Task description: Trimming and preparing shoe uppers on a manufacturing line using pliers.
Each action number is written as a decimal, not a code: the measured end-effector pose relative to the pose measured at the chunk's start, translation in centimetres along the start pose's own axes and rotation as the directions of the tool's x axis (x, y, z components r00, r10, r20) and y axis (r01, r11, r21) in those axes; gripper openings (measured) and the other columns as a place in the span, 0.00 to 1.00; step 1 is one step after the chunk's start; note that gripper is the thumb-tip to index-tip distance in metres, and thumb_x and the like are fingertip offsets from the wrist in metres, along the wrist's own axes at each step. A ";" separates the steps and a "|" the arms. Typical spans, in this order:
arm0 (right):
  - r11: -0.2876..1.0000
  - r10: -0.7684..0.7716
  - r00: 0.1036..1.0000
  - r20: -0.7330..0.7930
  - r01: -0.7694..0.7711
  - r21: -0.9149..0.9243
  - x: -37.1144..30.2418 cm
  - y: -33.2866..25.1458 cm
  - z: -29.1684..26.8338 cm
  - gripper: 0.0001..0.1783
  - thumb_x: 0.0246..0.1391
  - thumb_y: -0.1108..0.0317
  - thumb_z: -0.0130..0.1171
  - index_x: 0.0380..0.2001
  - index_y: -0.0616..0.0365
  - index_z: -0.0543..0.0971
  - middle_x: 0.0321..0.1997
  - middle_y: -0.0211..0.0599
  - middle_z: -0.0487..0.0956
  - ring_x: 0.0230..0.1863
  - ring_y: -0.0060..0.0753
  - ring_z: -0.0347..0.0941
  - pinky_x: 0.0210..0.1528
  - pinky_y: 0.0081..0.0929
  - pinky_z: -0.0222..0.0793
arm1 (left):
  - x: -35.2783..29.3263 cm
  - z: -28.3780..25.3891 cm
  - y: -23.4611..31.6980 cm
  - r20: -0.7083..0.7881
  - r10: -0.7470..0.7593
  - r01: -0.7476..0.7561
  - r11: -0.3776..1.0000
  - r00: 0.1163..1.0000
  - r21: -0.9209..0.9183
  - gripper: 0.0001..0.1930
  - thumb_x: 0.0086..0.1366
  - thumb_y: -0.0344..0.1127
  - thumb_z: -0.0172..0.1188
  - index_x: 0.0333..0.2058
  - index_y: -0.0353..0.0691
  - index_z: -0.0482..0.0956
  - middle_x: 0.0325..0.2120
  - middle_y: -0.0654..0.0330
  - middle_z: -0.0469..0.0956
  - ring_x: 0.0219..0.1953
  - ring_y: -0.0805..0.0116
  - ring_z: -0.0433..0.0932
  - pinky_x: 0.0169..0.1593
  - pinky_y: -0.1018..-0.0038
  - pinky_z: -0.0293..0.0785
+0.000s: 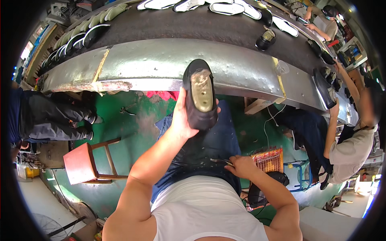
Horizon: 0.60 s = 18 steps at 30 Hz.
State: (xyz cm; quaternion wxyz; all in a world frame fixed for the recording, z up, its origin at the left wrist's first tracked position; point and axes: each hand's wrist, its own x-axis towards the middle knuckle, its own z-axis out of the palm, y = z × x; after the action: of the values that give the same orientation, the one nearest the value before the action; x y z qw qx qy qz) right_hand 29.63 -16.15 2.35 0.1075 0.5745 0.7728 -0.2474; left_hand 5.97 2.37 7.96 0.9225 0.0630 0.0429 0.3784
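Note:
In my left hand (181,120) is a black shoe (202,119), held up in front of the metal bench edge with its toe pointing away from me. My fingers wrap round its heel end. A gold-green shoe last (202,93) fills the shoe's opening, with a crinkled clear film over its front part. Low over my lap, my right hand (242,167) is closed round a slim metal hand tool (219,161). The tool's thin, bent tip points left, and my fingers cover its handle.
A dark belt (177,26) runs behind the metal ledge (148,56). White-soled shoes (227,8) and a black shoe on its last (265,39) lie on it. A co-worker (352,140) handles shoes at right; another person's legs (56,120) show left, near a red-seated stool (81,163).

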 end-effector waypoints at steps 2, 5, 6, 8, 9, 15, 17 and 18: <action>1.000 -0.005 0.999 0.032 0.005 -0.004 0.0 0.0 0.1 0.27 0.58 0.43 0.54 0.38 0.60 0.78 0.33 0.45 0.79 0.38 0.49 0.79 0.39 0.43 0.76 | 0.8 -0.2 0.2 -0.082 0.041 -0.035 0.997 0.996 0.072 0.38 0.67 0.68 0.44 0.60 0.41 0.68 0.48 0.45 0.76 0.47 0.46 0.79 0.48 0.47 0.78; 0.999 -0.049 0.998 0.049 0.049 0.008 -0.6 -0.1 -0.9 0.30 0.57 0.42 0.56 0.44 0.62 0.78 0.42 0.49 0.79 0.45 0.49 0.78 0.44 0.42 0.76 | 0.9 -0.1 0.7 -0.159 0.112 -0.050 0.935 0.981 0.351 0.31 0.68 0.54 0.57 0.60 0.35 0.67 0.50 0.54 0.77 0.49 0.60 0.79 0.54 0.63 0.77; 0.999 -0.039 0.998 0.045 0.039 0.012 -0.6 0.5 -0.5 0.30 0.57 0.42 0.56 0.44 0.62 0.78 0.42 0.49 0.79 0.45 0.49 0.78 0.44 0.42 0.76 | 0.6 -0.1 0.5 -0.154 0.191 -0.076 0.830 0.970 0.553 0.31 0.67 0.50 0.59 0.60 0.35 0.66 0.50 0.55 0.77 0.50 0.63 0.78 0.54 0.64 0.76; 0.988 -0.130 0.894 -0.428 0.152 0.015 -0.4 2.3 0.3 0.33 0.56 0.46 0.60 0.54 0.63 0.74 0.54 0.55 0.74 0.55 0.51 0.73 0.52 0.38 0.73 | -0.1 -0.5 -0.2 -0.034 0.319 -0.127 0.472 0.947 0.872 0.32 0.65 0.41 0.64 0.62 0.33 0.62 0.52 0.56 0.75 0.54 0.67 0.74 0.57 0.67 0.72; 0.944 -0.008 0.902 -0.432 0.150 0.295 0.0 2.2 -1.4 0.34 0.56 0.50 0.61 0.58 0.64 0.70 0.59 0.55 0.71 0.59 0.49 0.70 0.55 0.36 0.71 | -0.6 -0.7 -0.5 0.124 0.373 -0.199 0.171 0.920 0.965 0.40 0.62 0.41 0.68 0.66 0.32 0.56 0.54 0.51 0.73 0.57 0.62 0.73 0.58 0.67 0.70; 0.358 0.092 0.810 -0.579 0.516 0.779 5.0 0.4 -9.0 0.42 0.65 0.54 0.53 0.72 0.60 0.46 0.71 0.53 0.58 0.70 0.43 0.57 0.62 0.34 0.62 | -3.0 3.9 -2.4 0.211 0.298 0.010 -0.600 0.931 0.800 0.54 0.51 0.48 0.73 0.68 0.29 0.50 0.48 0.39 0.73 0.50 0.41 0.74 0.52 0.59 0.74; 0.120 0.044 0.684 -0.729 0.720 0.683 7.0 -1.4 -10.5 0.39 0.69 0.47 0.44 0.70 0.63 0.49 0.69 0.49 0.60 0.68 0.39 0.59 0.63 0.31 0.59 | -3.4 4.1 -3.5 0.303 0.258 -0.029 -0.715 0.917 0.698 0.54 0.50 0.49 0.73 0.67 0.28 0.51 0.46 0.39 0.73 0.49 0.42 0.75 0.51 0.59 0.74; 0.177 0.081 0.714 -0.695 0.676 0.715 7.1 -1.7 -10.3 0.37 0.69 0.46 0.40 0.68 0.64 0.51 0.67 0.47 0.62 0.66 0.37 0.60 0.63 0.31 0.59 | -3.5 4.4 -3.9 0.387 0.222 -0.050 -0.812 0.895 0.582 0.55 0.50 0.49 0.74 0.67 0.27 0.51 0.44 0.39 0.73 0.47 0.43 0.75 0.51 0.59 0.74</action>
State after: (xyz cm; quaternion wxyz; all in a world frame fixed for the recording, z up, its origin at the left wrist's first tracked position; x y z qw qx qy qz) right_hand 26.98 -5.35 8.34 -0.5668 0.3808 0.5470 -0.4843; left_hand 6.76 -3.27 11.88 0.1345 0.8644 0.3919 0.2849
